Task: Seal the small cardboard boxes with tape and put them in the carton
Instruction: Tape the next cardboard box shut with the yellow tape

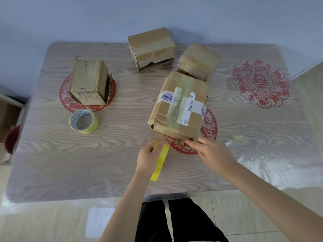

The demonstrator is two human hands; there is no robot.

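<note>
- The left hand [150, 154] pinches a yellow tape strip [161, 162] near its upper end, fingers curled round it. The strip hangs down and toward the person, over the bench [52, 154].
- The right hand [210, 151] reaches in with fingers nearly straight and holds nothing. Its fingertips [187, 141] meet the near lower edge of the labelled box [180, 105].
- The labelled box stands just beyond both hands, tilted slightly. Old clear tape and white shipping labels cross its top, and its near left corner is crumpled.
- It sits partly on a red paper-cut [210, 127] laid under the bench's clear cover.
- A yellow tape roll [83, 121] lies flat to the left, well apart from the hands.
- Past the roll, the left box [89, 82] stands on a second red paper-cut [65, 100], with one side gaping open.
- At the far edge sits the back box [151, 48], its near flap torn and ragged.
- The fourth box [198, 62] is just behind the labelled box; contact between them cannot be told.
- A third, flower-shaped paper-cut [260, 82] shows at the far right of the bench.
- The wood-grain bench stands against a pale blue wall [70, 18].
</note>
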